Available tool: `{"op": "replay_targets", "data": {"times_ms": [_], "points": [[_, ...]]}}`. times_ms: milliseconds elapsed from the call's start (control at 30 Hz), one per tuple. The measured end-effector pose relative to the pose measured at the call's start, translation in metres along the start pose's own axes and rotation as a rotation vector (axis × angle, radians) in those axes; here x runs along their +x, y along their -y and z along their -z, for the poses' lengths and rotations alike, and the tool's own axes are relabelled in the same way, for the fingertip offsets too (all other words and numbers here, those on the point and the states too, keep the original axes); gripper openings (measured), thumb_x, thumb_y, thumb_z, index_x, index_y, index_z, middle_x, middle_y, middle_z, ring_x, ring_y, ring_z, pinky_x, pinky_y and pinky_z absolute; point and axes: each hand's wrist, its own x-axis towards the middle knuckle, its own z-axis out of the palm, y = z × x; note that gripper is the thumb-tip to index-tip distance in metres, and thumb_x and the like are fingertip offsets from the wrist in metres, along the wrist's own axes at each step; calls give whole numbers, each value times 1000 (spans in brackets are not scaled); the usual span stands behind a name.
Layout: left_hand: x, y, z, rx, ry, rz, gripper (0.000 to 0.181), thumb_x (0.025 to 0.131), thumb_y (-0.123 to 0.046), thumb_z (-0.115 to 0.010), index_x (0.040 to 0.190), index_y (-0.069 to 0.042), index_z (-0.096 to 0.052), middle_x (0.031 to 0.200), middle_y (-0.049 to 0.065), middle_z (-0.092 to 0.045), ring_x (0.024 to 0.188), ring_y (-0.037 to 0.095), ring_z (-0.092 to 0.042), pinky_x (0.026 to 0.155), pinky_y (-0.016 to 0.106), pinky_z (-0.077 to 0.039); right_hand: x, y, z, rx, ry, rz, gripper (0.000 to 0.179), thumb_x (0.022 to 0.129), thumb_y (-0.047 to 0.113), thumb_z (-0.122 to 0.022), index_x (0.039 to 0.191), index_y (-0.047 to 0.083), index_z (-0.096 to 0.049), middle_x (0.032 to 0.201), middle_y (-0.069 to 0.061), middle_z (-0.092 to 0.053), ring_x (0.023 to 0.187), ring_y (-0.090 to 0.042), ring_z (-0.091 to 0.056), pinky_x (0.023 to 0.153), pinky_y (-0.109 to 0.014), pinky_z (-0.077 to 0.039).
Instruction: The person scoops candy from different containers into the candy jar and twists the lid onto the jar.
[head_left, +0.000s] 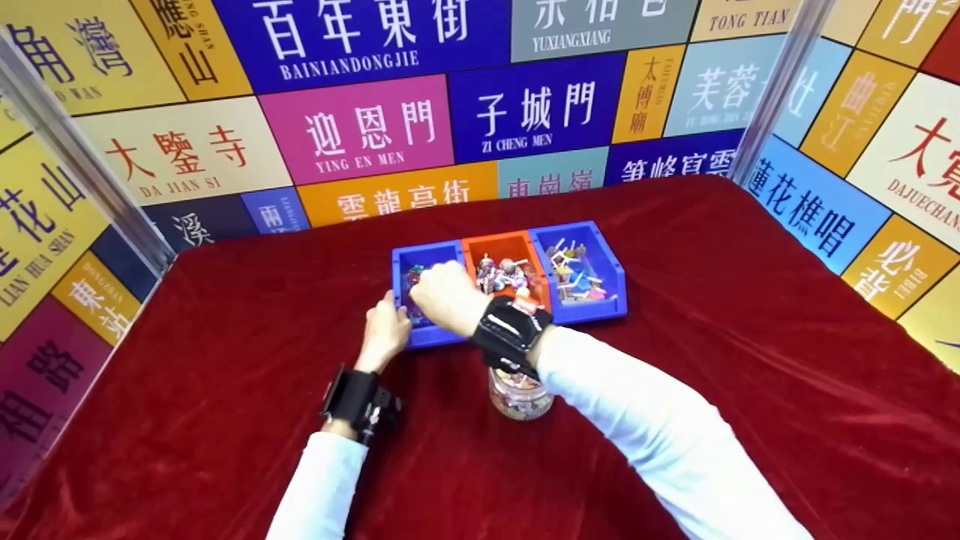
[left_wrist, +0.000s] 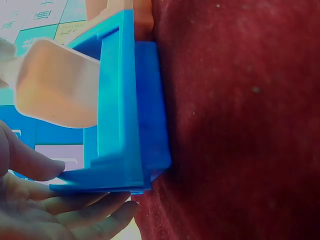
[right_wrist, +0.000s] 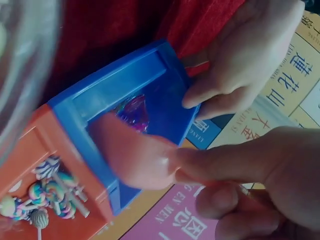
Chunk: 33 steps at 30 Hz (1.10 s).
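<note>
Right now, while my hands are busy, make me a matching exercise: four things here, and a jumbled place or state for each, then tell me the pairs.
Column one
1. Scoop
2. Orange bin
3. Jar
4. Left hand

Column two
A. See-through, standing on the red cloth
B. Held by the right hand
C. Gripping the edge of the left blue bin
D. Between the left blue bin and the right blue bin

Right pairs: 1-B, 2-D, 3-A, 4-C.
</note>
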Motion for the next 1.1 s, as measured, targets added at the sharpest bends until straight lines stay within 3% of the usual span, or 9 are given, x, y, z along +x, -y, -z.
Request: {"op": "replay_targets", "data": {"times_ms": [267,367,633,767,900,1000,1100], "points": [[-7,-13,12,-6,32,15,39,87,-1,-44,123,15,-41,111,33,-53,105,42,-51,91,44,-41,10,0,0,29,74,-26,18,83,12,-54,87,11,-71,82,-7,-67,72,-23,-63,59,-35,-52],[-7,-13,13,4,15,7,38,87,-1,-45,122,15,-42,109,33,-54,104,42,-51,91,45,-41,14,-3,2,84,99,-42,19,83,11,-53,88,9,-71,84,-9,-67,74,-25,-63,61,-36,-53],[-9,-12,11,-3,14,-6,37,86,-1,-46,120,14,-44,106,34,-55,101,43,-53,89,46,-42,20,-22,-8,290,261,-154,18,80,12,-59,94,5,-65,96,-15,-64,87,-30,-61,69,-41,-52],[-9,-11,12,4,20,7,38,87,-2,-46,122,14,-42,108,33,-54,103,43,-52,90,45,-41,16,-37,-16,443,267,-227,13,80,14,-58,85,3,-63,91,-15,-63,82,-29,-60,66,-41,-52],[-8,-11,12,11,33,7,38,87,-2,-46,122,14,-43,108,33,-54,103,43,-52,90,45,-41,11,-45,-24,557,281,-261,12,81,10,-50,69,6,-52,76,-11,-57,70,-24,-55,59,-36,-50],[-8,-10,12,8,32,-3,37,87,-2,-46,120,14,-44,107,33,-55,103,43,-52,89,46,-42,9,-45,-30,607,295,-262,22,81,8,-48,60,12,-41,64,-4,-46,61,-19,-48,51,-28,-43],[-9,-10,11,6,34,-11,36,87,-2,-46,119,14,-45,105,32,-56,102,42,-53,88,46,-42,7,-43,-36,676,312,-278,26,82,7,-47,58,13,-43,62,-2,-45,54,-15,-42,45,-23,-35]]}}
